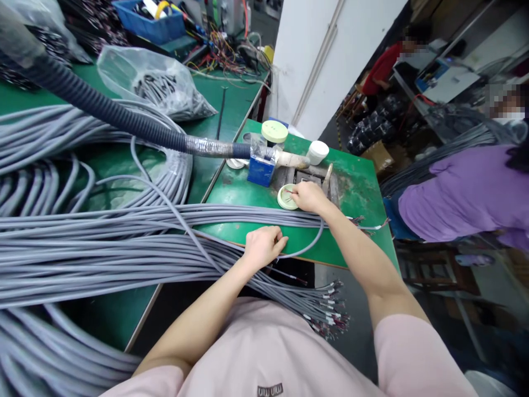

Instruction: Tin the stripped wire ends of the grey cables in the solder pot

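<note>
My right hand (308,197) is closed in a pinch on the end of a grey cable. Thin bare wire ends stick out from its fingertips over a small pale-green round dish (282,204). From beneath that hand the cable (317,240) loops down and back toward my left hand (264,245). My left hand is curled, thumb forward, on the edge of the cable bundle; what lies inside its fingers is hidden. A long bundle of grey cables (231,214) runs across the bench below the dish. More cables (273,286) hang past the front edge, their ends showing stripped coloured wires.
A ribbed hose (144,127) crosses to a blue box (261,170) beside a soldering spot (308,177). A white tub (318,151) and a pale-green-lidded jar (274,131) stand behind. Cable coils (177,171) fill the left. A person in purple (458,193) sits at right.
</note>
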`<action>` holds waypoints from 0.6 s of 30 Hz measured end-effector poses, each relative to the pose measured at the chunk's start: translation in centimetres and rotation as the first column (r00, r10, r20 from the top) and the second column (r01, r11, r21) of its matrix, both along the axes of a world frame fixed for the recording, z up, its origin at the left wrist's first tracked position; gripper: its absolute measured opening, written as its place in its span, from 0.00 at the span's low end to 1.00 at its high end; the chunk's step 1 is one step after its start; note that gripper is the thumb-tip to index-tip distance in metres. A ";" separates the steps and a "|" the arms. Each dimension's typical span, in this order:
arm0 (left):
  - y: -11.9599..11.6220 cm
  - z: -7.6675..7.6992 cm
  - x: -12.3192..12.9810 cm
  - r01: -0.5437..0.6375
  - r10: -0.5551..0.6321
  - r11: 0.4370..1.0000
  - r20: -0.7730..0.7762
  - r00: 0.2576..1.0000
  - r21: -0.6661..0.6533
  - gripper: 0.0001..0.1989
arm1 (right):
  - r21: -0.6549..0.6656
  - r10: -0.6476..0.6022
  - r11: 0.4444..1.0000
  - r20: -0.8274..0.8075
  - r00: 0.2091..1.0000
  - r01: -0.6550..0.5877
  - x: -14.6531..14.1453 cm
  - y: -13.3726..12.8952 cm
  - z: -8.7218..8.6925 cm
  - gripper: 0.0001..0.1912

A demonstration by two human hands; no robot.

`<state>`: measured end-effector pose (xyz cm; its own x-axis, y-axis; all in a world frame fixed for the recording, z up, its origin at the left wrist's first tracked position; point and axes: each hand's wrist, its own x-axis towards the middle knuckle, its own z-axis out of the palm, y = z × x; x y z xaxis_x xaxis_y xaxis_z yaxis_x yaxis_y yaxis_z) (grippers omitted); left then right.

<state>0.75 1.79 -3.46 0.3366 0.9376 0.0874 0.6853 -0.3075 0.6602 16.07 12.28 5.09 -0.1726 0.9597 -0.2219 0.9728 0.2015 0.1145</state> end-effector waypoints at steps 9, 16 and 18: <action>0.4 0.5 -0.7 0.049 -0.046 0.996 0.043 0.998 -0.073 0.12 | 0.012 0.006 1.000 -0.016 1.000 -0.006 0.6 0.3 0.4 0.15; 1.9 1.4 -1.9 0.175 -0.117 0.953 0.232 0.966 -0.246 0.16 | 0.170 -0.164 0.969 -0.093 0.982 0.178 6.5 1.9 2.2 0.15; 2.3 1.3 -1.9 0.195 -0.119 0.945 0.276 0.954 -0.264 0.17 | 0.155 -0.228 0.959 -0.082 0.970 0.238 7.8 2.6 1.6 0.14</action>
<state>-1.14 4.05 -2.11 0.4833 0.8723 -0.0735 0.4424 -0.1710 0.8804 23.88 14.92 6.72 0.0518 0.9971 -0.0551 0.9968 -0.0482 0.0645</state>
